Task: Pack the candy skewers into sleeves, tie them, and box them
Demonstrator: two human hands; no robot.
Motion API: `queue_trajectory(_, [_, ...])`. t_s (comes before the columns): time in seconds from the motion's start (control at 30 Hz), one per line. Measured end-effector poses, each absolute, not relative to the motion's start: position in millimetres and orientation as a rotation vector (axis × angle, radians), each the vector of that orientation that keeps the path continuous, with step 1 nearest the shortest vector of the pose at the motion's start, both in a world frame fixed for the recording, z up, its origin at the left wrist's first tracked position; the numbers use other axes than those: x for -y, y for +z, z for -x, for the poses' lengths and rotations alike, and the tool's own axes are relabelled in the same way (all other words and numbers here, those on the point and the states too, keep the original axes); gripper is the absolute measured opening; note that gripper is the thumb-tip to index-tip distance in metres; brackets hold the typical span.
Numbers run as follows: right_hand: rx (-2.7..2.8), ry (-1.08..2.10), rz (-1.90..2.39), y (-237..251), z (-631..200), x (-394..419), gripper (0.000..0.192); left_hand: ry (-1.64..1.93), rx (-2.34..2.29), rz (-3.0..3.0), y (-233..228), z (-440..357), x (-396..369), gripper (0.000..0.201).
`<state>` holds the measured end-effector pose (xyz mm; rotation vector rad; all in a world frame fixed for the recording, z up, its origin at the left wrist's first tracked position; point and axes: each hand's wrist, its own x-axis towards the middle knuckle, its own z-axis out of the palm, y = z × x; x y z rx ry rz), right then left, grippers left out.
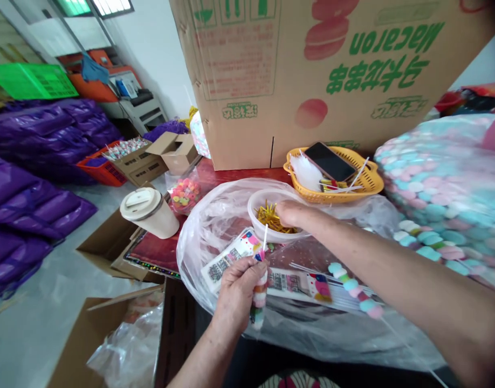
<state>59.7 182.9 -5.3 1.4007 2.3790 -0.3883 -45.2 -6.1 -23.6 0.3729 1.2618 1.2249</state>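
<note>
Jutting above and below left hand (240, 285), skewer (260, 297)

Cardboard carton (288, 86), inverted: green "Macaron" lettering (397, 40), two o'clock, with large green Chinese characters (377, 74) directly below; handling pictograms (232, 13), twelve o'clock. Print on the flat wrapper (290, 282), five o'clock, is illegible.

Count: left hand (236, 288), one; right hand (288, 214), one. Wrapped skewer (259, 299), one; bare marshmallow skewers (355, 290), at least two. White bowl (255, 222), one; gold ties (267, 214), many, overlapping, exact number unreadable. Printed wrapper stacks (290, 283), two. Yellow basket (336, 198), phone (330, 161), lidded cup (152, 215), small candy bag (185, 195), large marshmallow bag (441, 172), upright macaron carton (267, 132), green crate (33, 81): one each. Open cartons (71, 345) on the left: at least four.
</note>
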Motion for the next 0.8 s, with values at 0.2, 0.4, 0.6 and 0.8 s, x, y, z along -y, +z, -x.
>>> queue_trajectory(0.2, [-2.284,-0.357,-1.488,23,-71,-194,0.015,1.218,-1.268,-0.357,-26,48,5,0.038])
queue_trajectory(0.4, [-2.293,-0.483,-1.687,50,-114,-170,0.013,1.225,-1.169,-0.382,-26,41,-1,0.038])
queue_trajectory(0.6, [-2.34,-1.337,-1.702,37,-144,-85,0.01,1.195,-1.022,-0.539,-14,32,-15,0.033])
queue_trajectory(0.8, [-2.335,-1.396,-1.763,14,-155,-51,0.015,1.195,-1.105,-0.622,-18,0,-28,0.025])
